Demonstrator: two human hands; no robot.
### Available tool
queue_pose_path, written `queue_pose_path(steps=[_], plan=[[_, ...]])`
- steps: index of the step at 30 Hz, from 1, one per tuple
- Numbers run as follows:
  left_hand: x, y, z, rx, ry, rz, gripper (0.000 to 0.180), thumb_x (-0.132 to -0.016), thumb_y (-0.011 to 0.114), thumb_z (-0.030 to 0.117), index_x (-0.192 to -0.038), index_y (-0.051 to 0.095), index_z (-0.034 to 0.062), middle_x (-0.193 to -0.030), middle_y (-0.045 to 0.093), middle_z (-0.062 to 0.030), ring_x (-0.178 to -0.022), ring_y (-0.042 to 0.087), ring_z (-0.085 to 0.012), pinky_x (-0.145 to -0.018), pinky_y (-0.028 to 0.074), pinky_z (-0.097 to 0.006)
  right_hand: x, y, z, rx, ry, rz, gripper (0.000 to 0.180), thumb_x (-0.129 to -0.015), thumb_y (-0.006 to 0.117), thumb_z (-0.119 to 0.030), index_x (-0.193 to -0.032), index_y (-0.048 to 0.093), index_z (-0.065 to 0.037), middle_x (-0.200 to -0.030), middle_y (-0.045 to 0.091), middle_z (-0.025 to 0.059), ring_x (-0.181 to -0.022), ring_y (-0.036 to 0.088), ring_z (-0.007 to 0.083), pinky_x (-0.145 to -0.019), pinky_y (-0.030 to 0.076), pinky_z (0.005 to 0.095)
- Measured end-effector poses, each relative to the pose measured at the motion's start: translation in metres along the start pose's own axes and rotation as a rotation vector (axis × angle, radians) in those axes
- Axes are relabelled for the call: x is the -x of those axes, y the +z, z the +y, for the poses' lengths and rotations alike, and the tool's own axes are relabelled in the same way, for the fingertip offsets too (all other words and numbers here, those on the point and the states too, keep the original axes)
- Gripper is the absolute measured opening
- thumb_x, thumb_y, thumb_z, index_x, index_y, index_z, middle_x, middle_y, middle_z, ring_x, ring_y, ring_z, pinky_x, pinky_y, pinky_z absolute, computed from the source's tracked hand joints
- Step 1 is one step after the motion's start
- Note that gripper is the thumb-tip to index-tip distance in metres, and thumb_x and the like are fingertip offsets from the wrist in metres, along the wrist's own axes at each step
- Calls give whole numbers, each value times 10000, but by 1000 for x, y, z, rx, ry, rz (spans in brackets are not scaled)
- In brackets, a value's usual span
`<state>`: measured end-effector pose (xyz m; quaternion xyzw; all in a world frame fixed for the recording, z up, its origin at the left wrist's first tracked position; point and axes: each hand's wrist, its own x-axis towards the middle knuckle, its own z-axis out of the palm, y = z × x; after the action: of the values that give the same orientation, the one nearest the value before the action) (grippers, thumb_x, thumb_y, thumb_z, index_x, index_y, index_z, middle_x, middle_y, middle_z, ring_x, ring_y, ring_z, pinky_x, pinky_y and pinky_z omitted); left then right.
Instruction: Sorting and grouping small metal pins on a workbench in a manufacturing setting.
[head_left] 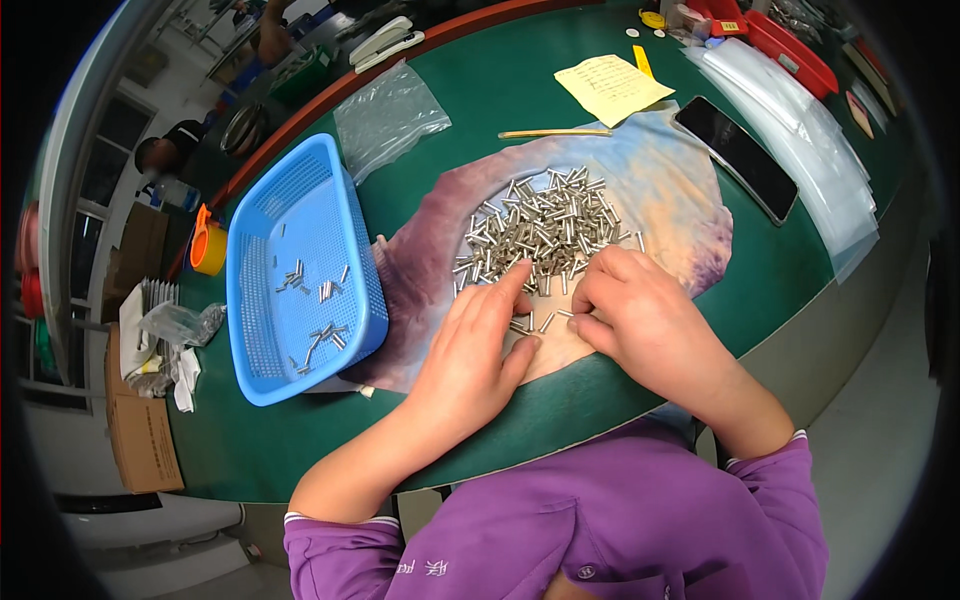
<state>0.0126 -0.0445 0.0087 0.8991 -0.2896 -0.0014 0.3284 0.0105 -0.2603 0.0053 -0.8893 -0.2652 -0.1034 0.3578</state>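
Note:
A heap of small silvery metal pins (545,222) lies on a tie-dyed cloth (420,240) in front of me. My left hand (475,335) rests at the near left side of the heap, its index finger against the pins and its thumb held apart. A few loose pins (532,321) lie between my two hands. My right hand (640,315) is closed at the near right of the heap, with the end of one metal pin (565,314) showing at its thumb and fingertips. A blue plastic basket (376,300) to the left contains several scattered pins.
A clear plastic bag (390,118), a thin stick (555,133) and a yellow note (612,88) lie beyond the cloth. To the right are a black phone (738,160) and stacked plastic sheets (800,135). An orange cup (208,248) stands behind the basket.

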Motion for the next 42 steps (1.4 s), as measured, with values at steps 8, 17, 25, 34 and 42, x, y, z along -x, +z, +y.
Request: queue_pose_path(steps=[8, 17, 25, 34, 42], plan=[[1, -1, 2, 112, 28, -24, 717, -787, 700, -38, -1439, 411, 33, -1052, 626, -107, -980, 596, -260, -873, 495, -361, 0, 2, -3, -66, -24, -37, 147, -782, 696, -74, -883, 603, -22, -892, 560, 134, -879, 572, 343, -761, 480, 440], [1, -9, -2, -3, 16, -40, 615, -774, 674, -58, -1357, 502, 35, -936, 640, -85, -906, 612, -268, -843, 492, -373, 3, 3, -1, -71, -10, -68, 183, -777, 696, -59, -953, 645, -49, -910, 591, 116, -893, 591, 323, -770, 490, 424], [-1, -5, -7, 40, 78, -3, 588, -780, 657, -87, -1338, 523, 39, -913, 644, -86, -864, 627, -264, -781, 508, -370, -3, 6, -10, -61, -21, -99, 214, -780, 708, -61, -989, 663, -80, -910, 568, 83, -888, 588, 287, -769, 489, 406], [-2, -7, -8, -77, 154, 48, 533, -794, 670, -72, -1302, 545, 28, -900, 640, -96, -836, 626, -281, -763, 508, -381, 0, 6, -10, -79, -21, -70, 267, -779, 714, -69, -1039, 651, -53, -939, 570, 101, -916, 583, 305, -800, 483, 411], [5, -7, -6, -186, 58, 80, 548, -809, 661, -51, -1324, 478, -3, -871, 612, -116, -826, 628, -279, -745, 517, -383, 1, 9, -12, -58, -25, -95, 271, -779, 712, -66, -1041, 651, -38, -957, 572, 113, -933, 581, 323, -816, 482, 424]])
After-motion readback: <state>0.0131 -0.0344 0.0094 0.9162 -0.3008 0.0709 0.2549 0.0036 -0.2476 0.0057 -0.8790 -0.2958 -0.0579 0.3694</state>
